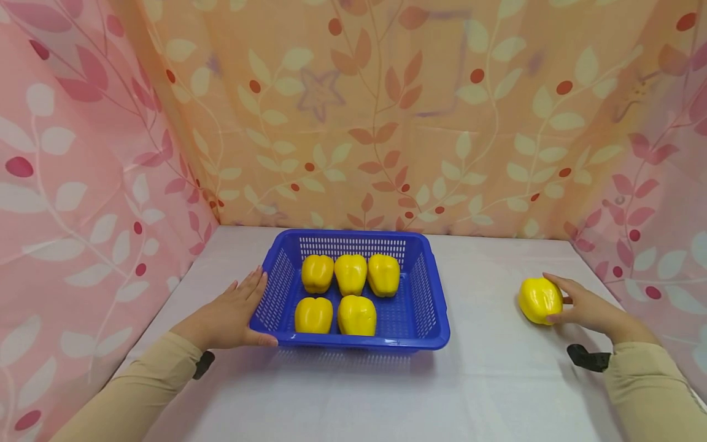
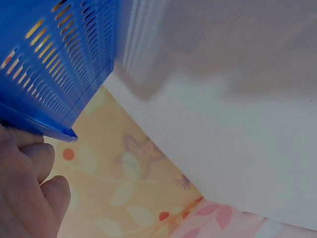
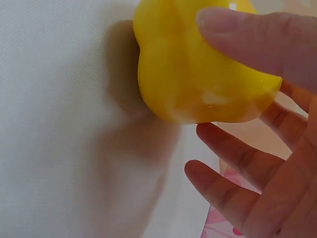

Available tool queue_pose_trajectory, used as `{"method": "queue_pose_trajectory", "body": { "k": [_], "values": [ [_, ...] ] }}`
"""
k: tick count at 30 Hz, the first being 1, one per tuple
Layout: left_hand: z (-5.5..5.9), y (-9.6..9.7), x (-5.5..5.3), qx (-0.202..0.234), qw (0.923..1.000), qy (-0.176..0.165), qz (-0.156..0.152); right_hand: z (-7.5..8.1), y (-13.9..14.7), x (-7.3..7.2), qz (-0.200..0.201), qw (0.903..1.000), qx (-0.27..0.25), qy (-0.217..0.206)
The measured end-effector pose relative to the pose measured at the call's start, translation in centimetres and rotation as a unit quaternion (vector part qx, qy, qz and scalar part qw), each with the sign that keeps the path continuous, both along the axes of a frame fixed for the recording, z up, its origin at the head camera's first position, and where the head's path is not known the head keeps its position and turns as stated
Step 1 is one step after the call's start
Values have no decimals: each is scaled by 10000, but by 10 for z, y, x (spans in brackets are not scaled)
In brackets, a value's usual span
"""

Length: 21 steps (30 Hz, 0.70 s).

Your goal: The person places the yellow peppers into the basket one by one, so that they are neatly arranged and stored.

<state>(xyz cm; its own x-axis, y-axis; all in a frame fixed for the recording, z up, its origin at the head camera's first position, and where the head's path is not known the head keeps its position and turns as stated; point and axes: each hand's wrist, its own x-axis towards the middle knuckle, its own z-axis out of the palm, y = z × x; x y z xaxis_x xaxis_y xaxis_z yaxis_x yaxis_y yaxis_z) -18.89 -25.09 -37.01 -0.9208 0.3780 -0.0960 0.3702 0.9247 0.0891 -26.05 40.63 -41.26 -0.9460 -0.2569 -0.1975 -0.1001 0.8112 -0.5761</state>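
A blue plastic basket [image 1: 353,342] with slotted walls stands on the table and holds several yellow bell peppers [image 1: 350,274] in two rows. At its left side my left hand [image 1: 234,310] rests on the rim, fingers extended along it and thumb at the front corner. In the left wrist view, fingers [image 2: 37,158] touch the basket rim [image 2: 44,130] from outside. Far to the right, my right hand [image 1: 588,310] holds another yellow bell pepper [image 1: 537,300] between thumb and fingers. The right wrist view shows the thumb [image 3: 247,32] across this pepper [image 3: 173,74], close to the table surface.
A white cloth covers the table [image 1: 486,380]. Behind it hangs an orange leaf-patterned curtain [image 1: 381,123], with pink patterned curtains [image 1: 72,184] at both sides. Dark wrist straps [image 1: 588,358] show at the cuffs.
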Motion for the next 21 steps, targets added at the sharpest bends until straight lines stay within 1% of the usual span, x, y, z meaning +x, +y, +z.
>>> {"method": "queue_pose_trajectory", "body": {
  "k": [6, 12, 17, 21],
  "values": [
    [0, 0, 0, -7, 10000, -31, 19, 2, -2, -1, -31, 9999, 92, 59],
    [-1, 0, -1, 24, 10000, -7, -25, 5, -6, -2, 35, 9991, 329, 247],
    [-2, -1, -1, 8, 10000, 41, -67, 6, -9, -3, 18, 9988, 398, 292],
    [-2, -1, -1, 5, 10000, 14, -46, 6, -9, -2, 6, 9982, 487, 341]
  ]
}}
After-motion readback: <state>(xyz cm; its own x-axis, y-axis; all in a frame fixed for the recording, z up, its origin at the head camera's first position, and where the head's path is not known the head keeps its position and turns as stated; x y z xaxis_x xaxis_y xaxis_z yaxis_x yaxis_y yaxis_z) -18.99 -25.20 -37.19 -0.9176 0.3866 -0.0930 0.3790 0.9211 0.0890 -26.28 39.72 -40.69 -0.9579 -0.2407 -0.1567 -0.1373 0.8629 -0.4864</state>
